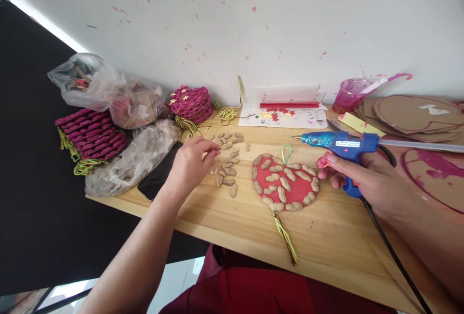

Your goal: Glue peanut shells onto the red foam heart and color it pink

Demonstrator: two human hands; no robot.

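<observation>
Blue glue gun [346,143], one

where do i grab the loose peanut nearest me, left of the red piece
Pinch the peanut across its middle with the left hand, probably best from above: it lies flat, lengthwise towards you, with tabletop showing along both long sides.

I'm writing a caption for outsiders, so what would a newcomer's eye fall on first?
Probably the bright blue plastic glue gun in the right hand, its metal nozzle pointing left. Next, the flat, rounded red piece dotted with tan peanuts, lying left of that hand on the pale wooden table. Then perhaps the knobbly magenta stack with yellow stars, near the white wall, left of centre.
</observation>
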